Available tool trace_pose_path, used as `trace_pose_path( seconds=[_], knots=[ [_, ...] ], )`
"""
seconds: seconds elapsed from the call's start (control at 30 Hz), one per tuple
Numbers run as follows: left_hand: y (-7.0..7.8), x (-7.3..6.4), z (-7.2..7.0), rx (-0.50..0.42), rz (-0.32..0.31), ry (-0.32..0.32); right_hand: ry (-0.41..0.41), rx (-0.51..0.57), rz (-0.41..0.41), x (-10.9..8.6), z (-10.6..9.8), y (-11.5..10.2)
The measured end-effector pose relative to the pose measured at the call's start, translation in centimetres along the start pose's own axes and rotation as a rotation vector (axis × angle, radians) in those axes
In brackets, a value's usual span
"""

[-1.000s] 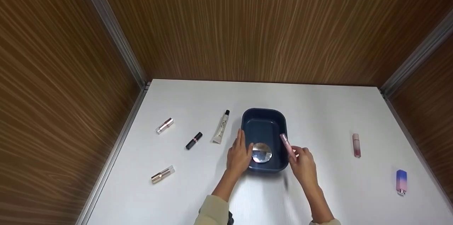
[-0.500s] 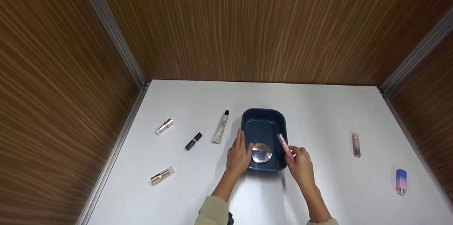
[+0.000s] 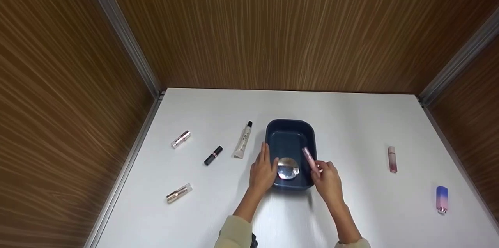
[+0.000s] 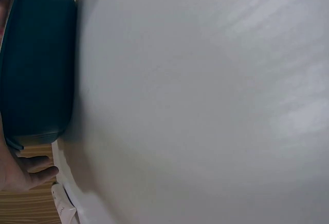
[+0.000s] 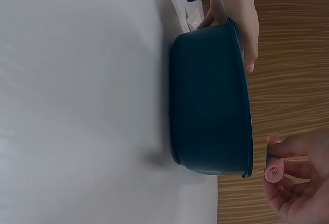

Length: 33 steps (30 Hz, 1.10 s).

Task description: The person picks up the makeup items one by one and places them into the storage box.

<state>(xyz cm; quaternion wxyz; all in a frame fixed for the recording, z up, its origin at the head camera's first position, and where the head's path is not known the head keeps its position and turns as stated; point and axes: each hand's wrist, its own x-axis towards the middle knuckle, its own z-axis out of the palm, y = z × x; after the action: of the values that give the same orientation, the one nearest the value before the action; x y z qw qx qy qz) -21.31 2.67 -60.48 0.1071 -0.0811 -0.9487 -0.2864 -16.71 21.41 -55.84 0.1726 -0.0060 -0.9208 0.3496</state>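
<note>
Pinching a pink tube [image 3: 310, 159] between thumb and fingers, the right hand [image 3: 328, 183] is holding it tilted above the right side of a dark blue box [image 3: 286, 144], clear of the rim. The left hand [image 3: 263, 174] is resting on the box's left rim, its fingers reaching straight along the outside and its thumb lying over the inside, beside a round mirror [image 3: 288, 168] that is lying in the near end. Left of the box, a squeeze tube [image 3: 242, 140] is lying on the white table [image 3: 351, 131]. Farther left, a black lipstick [image 3: 213, 155], a pink lipstick [image 3: 181, 139] and a gold lipstick [image 3: 179, 193] are lying apart. Well to the right, a lip gloss [image 3: 392, 159] and a blue-and-pink bottle [image 3: 442, 199] are lying near each other.
</note>
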Motion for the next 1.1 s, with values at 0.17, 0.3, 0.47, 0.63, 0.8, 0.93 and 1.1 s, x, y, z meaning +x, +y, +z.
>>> trace_pose_path(
  seconds=[0.17, 0.3, 0.47, 0.63, 0.8, 0.93, 1.1],
  knots=[
    [0.0, 0.0, 0.0, -0.005, -0.01, -0.015, -0.012, 0.001, 0.01, 0.0, 0.3, -0.2],
    [0.0, 0.0, -0.1, -0.01, -0.023, -0.039, -0.01, 0.01, 0.0, 0.1, 0.5, -0.3],
    [0.0, 0.0, -0.1, 0.001, -0.025, -0.042, -0.006, 0.012, -0.006, 0.5, 0.9, -0.3],
    [-0.1, 0.0, 0.0, -0.002, 0.013, 0.016, 0.0, 0.006, -0.016, 0.6, 1.2, -0.2],
    [-0.1, -0.2, 0.1, -0.001, 0.029, 0.035, -0.016, 0.006, -0.013, 0.6, 1.4, -0.3],
    [-0.1, -0.1, 0.1, 0.003, 0.037, 0.045, -0.02, 0.002, -0.01, 0.6, 1.6, -0.5],
    [0.0, -0.1, 0.0, 0.008, 0.038, 0.046, -0.017, 0.007, -0.006, 0.6, 1.8, -0.6]
  ],
)
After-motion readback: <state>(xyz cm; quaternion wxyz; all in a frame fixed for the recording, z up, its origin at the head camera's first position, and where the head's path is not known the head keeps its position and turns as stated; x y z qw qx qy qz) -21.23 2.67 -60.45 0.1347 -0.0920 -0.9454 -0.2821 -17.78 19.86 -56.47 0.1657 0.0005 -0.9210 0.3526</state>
